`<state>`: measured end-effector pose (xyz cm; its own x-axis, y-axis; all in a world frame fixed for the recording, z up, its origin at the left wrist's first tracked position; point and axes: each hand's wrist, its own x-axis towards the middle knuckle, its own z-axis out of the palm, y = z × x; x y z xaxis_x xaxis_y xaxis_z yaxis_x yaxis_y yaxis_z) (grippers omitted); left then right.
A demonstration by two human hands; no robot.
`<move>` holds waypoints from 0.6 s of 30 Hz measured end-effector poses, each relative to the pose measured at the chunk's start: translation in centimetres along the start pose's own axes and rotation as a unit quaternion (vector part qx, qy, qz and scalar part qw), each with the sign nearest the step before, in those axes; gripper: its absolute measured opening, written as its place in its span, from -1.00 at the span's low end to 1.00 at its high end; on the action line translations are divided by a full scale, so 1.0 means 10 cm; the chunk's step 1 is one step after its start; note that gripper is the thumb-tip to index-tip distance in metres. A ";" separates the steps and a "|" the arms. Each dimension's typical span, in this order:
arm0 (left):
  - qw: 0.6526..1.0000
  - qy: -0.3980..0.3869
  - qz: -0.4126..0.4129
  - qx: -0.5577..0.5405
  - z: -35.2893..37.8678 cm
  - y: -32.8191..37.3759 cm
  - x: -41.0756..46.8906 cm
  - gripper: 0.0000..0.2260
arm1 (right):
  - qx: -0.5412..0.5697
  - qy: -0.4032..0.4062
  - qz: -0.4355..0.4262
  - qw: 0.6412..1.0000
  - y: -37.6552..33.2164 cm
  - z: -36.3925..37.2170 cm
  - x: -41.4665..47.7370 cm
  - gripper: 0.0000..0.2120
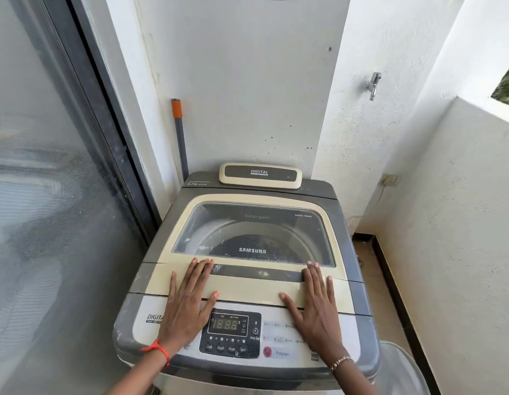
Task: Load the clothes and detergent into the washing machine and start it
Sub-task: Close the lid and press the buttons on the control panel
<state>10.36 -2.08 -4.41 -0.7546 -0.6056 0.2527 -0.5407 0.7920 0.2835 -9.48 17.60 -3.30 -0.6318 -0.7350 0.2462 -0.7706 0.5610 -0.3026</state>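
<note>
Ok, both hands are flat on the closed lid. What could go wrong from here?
1. The left hand and right hand lie across the lid's fold seam; fingers could get pinched if the lid folds upward.
2. The wrists hover over the control panel, which shows 18:88; a button might get pressed by accident.
3. No clothes or detergent are in view.

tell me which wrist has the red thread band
The left hand: a red thread circles its wrist. The right hand wears a metal chain bracelet instead.
</note>
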 end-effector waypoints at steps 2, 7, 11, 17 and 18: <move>1.000 0.002 0.002 0.004 0.01 -0.01 0.00 -0.45 | -0.004 -0.002 -0.001 1.000 0.00 0.00 -0.01 -0.18; 1.000 0.012 0.003 0.008 0.04 -0.01 0.01 -0.45 | -0.011 -0.011 -0.005 1.000 0.00 0.02 0.01 -0.16; 0.999 0.024 0.005 0.020 0.05 0.00 0.02 -0.46 | -0.013 0.002 -0.010 1.000 0.00 0.03 0.00 -0.16; 0.999 0.027 0.016 0.040 -0.01 0.02 0.02 -0.47 | -0.045 -0.011 0.025 0.999 -0.10 0.04 -0.01 -0.29; 0.998 0.032 0.022 0.041 -0.03 0.02 0.03 -0.47 | -0.055 -0.004 0.021 0.998 -0.13 0.03 -0.02 -0.30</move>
<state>10.14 -2.10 -4.00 -0.7550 -0.5713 0.3218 -0.5380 0.8203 0.1942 -8.29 16.89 -3.22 -0.6639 -0.7120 0.2285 -0.7478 0.6299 -0.2099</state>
